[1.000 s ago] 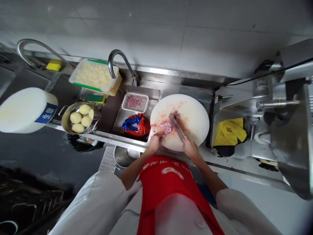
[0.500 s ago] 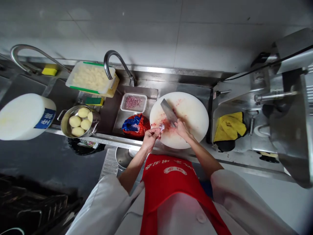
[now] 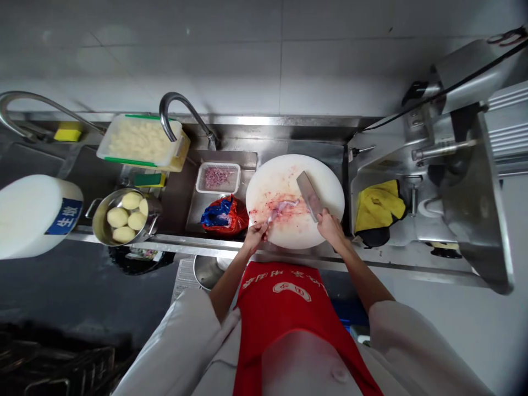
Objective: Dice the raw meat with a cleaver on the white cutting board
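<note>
A round white cutting board (image 3: pixel 289 168), smeared with blood, lies before me. Across its lower left stretches a thin, pale pinkish piece of raw meat (image 3: pixel 284 207); its exact kind I cannot make out. My left hand (image 3: pixel 256 235) pinches the near end of that piece at the board's edge. On the right side of the board, my right hand (image 3: pixel 329 226) grips the handle of a cleaver (image 3: pixel 309 193). The blade points up and to the left, to the right of the meat and apart from it.
In the sink left of the board are a white basket of chopped reddish pieces (image 3: pixel 218 177) and a red-and-blue plastic bag (image 3: pixel 225 215). Further left stand a pot of peeled potatoes (image 3: pixel 124 217) and a lidded container (image 3: pixel 142 140). A yellow cloth (image 3: pixel 379 204) lies at right.
My right hand and the cleaver have moved right, away from my left hand. The meat now lies stretched out on the board, its end still in my left fingers. The view has shifted slightly.
</note>
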### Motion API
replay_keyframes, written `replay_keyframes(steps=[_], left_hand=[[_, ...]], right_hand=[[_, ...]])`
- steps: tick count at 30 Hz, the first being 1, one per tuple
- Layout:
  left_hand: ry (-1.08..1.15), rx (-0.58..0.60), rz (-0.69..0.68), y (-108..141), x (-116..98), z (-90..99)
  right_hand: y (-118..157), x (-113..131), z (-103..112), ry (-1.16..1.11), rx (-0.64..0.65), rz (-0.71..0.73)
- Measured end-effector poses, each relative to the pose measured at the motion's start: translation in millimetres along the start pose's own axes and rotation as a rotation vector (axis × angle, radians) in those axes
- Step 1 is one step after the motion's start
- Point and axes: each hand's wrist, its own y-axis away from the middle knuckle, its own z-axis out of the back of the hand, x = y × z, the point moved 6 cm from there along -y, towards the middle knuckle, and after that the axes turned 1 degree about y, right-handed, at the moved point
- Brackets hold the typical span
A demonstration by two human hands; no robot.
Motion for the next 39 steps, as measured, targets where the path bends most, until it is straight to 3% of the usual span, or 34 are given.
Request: replay_keyframes(steps=[3, 7, 14, 20, 25, 29, 32, 35, 37, 39], left_hand=[[-0.156, -0.098, -0.096, 3, 8, 31.9], [-0.214, -0.117, -0.119, 11, 11, 50.1], [-0.217, -0.016, -0.033, 18, 34, 48.1], [-0.191, 0.026, -0.015, 15, 32, 48.1], [-0.171, 0.043, -0.015, 9, 34, 49.4], [-0.201, 0.048, -0.015, 8, 33, 52.0], [-0.287, -0.072, -0.121, 10, 8, 64.1], [-0.466, -0.219, -0.375, 8, -46, 66.9], [-0.642, -0.259, -0.562, 0, -82, 50.4], [-0.84, -0.22, -0.715, -15, -104, 19.2]], right_hand=[[3, 11, -1, 0.024, -0.009, 0.016], [8, 37, 2, 0.018, -0.046, 0.026], [22, 96, 30, -0.076, -0.258, 0.043], [19, 104, -7, -0.052, 0.013, 0.005], [25, 116, 3, -0.018, -0.15, 0.046], [23, 132, -18, -0.035, -0.041, 0.024], [16, 133, -32, -0.057, 0.021, 0.022], [17, 119, -35, -0.083, 0.045, 0.031], [24, 102, -38, -0.088, 0.074, 0.038], [32, 80, -40, -0.069, 0.085, 0.023]])
